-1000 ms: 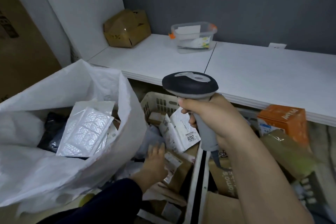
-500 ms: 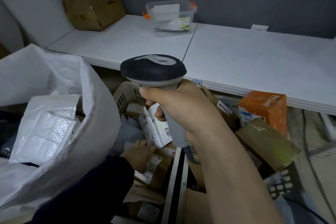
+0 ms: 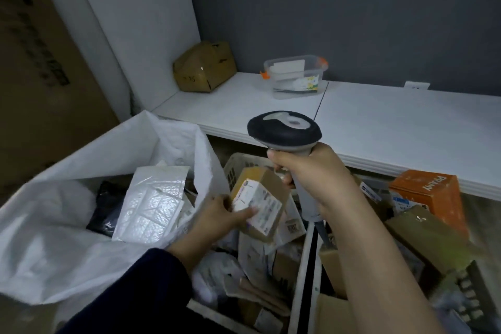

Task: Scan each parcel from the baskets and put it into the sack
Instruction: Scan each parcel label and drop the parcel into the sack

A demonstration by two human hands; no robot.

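My left hand (image 3: 221, 215) grips a small brown cardboard parcel (image 3: 261, 202) with a white label, lifted above the left basket (image 3: 238, 164). My right hand (image 3: 311, 173) holds the grey handheld scanner (image 3: 284, 130) by its handle, its dark head above and just right of the parcel. The white woven sack (image 3: 81, 171) stands open at the left, with a white bubble mailer (image 3: 154, 202) and a black bag (image 3: 107, 209) inside. More parcels fill the left basket under my hands, and a second basket (image 3: 469, 290) at the right holds brown boxes.
A white shelf (image 3: 393, 122) runs behind the baskets, carrying a crumpled brown box (image 3: 204, 66) and a clear plastic tub (image 3: 296, 76). An orange carton (image 3: 431, 195) stands under the shelf edge at the right. A large cardboard box (image 3: 35, 76) rises at the far left.
My left hand has picked a small labelled brown box out of the left basket and raised it under the scanner. The camera view has swung back to the left.
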